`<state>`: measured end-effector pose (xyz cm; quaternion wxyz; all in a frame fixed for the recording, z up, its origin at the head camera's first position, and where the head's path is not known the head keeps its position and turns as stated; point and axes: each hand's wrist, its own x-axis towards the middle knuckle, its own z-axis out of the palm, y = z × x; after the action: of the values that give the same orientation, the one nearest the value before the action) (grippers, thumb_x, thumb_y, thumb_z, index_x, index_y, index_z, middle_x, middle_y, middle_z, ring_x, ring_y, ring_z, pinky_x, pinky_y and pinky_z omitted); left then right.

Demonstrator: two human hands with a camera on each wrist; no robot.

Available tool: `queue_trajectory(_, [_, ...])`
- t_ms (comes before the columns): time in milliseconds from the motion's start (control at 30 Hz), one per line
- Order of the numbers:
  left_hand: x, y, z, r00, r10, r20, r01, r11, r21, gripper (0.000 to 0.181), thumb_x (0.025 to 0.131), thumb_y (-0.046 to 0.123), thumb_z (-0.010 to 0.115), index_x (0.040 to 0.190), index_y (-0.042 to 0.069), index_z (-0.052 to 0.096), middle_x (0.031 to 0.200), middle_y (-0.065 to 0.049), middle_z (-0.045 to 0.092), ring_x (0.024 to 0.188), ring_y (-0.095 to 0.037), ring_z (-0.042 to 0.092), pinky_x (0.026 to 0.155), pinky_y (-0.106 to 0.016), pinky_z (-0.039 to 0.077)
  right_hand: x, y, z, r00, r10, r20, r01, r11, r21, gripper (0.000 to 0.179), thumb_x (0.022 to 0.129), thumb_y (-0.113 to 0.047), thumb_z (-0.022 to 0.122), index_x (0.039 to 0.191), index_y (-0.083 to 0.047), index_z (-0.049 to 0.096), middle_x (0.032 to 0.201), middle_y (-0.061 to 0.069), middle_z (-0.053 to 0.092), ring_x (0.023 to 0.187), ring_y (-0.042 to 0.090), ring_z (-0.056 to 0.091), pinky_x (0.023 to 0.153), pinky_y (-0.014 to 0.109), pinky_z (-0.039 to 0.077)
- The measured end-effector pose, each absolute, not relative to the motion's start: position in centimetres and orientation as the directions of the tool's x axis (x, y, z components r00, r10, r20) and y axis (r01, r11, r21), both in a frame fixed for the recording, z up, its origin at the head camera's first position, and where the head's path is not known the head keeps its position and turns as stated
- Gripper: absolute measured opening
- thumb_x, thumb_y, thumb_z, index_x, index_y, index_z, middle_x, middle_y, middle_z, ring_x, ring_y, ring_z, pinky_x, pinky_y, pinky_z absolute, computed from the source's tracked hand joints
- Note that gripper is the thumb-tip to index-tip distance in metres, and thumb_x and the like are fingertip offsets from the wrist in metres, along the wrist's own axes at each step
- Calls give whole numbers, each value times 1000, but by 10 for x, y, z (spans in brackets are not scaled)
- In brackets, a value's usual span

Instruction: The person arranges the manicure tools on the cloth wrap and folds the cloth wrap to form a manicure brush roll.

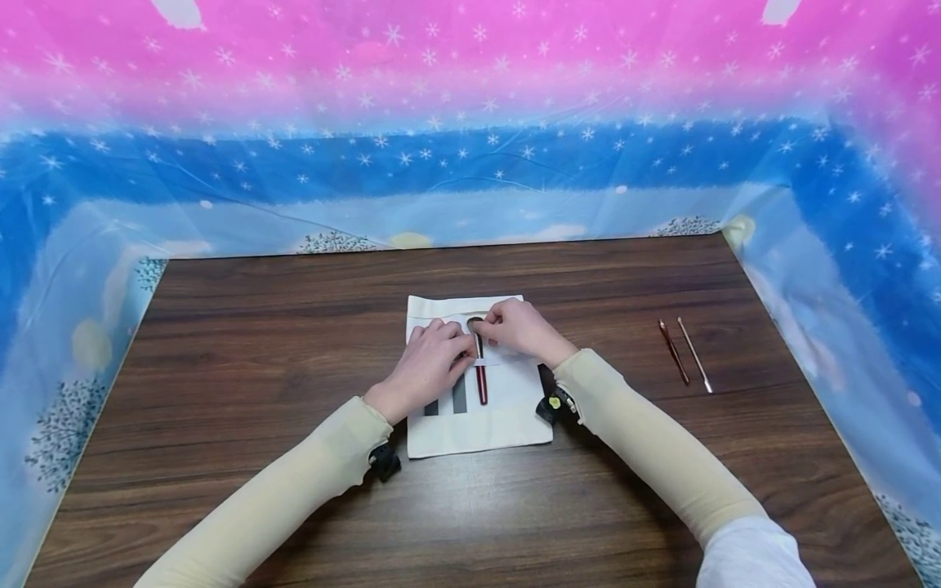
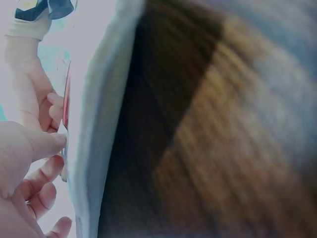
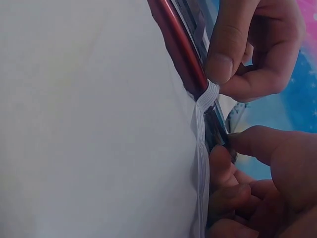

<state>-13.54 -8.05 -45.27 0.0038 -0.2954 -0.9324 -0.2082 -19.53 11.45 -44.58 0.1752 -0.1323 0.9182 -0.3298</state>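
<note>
A white cloth holder (image 1: 515,408) lies flat in the middle of the brown table (image 1: 294,327). A red-handled brush (image 1: 481,384) lies on it, slipped under a white elastic strap (image 3: 200,114). My left hand (image 1: 457,353) pinches the strap right beside the brush, its thumb against the red handle (image 3: 181,49). My right hand (image 1: 481,329) pinches the brush's upper end just past the strap. In the left wrist view, both hands meet at the cloth's edge (image 2: 96,129), where a sliver of the handle (image 2: 66,99) shows.
Two thin tools lie side by side on the table's right: a dark red one (image 1: 674,353) and a pale metal one (image 1: 694,355). Two grey strips (image 1: 459,397) show on the cloth below my left hand. A starred blue and pink sheet (image 1: 470,163) walls the table.
</note>
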Motion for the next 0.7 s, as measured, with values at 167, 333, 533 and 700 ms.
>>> queue_trajectory(167, [-135,-80,-452,-828,544,135,550,743,381,12,104,17,66,93,19,70,94,0,59,87,-24,47,82,-46,39,-194,115,-446,-897,-361,-255,-122,757,-642,32,105,-34,63,86,-10,71,77,1,67,63,16,49,62,28,38])
queue_trajectory(333, [-135,-79,-453,-828,544,137,552,747,371,14,105,17,65,92,19,69,93,0,58,87,-24,47,82,-47,39,-189,115,-443,-889,-363,-280,-120,774,-622,31,104,-33,63,86,-10,72,77,1,69,63,15,51,60,27,39])
queue_trajectory(533, [-135,-79,-453,-830,541,140,551,751,365,14,105,18,65,91,19,68,93,1,57,87,-24,47,82,-46,38,-185,114,-441,-883,-383,-272,-155,785,-600,28,104,-27,64,85,-9,73,76,1,70,61,13,51,59,25,39])
queue_trajectory(700, [-134,-79,-453,-833,537,133,544,753,370,13,105,18,65,92,19,69,93,0,58,87,-24,47,82,-47,38,-183,113,-441,-880,-390,-271,-172,794,-583,27,103,-28,64,85,-10,73,75,1,69,62,14,54,60,25,40])
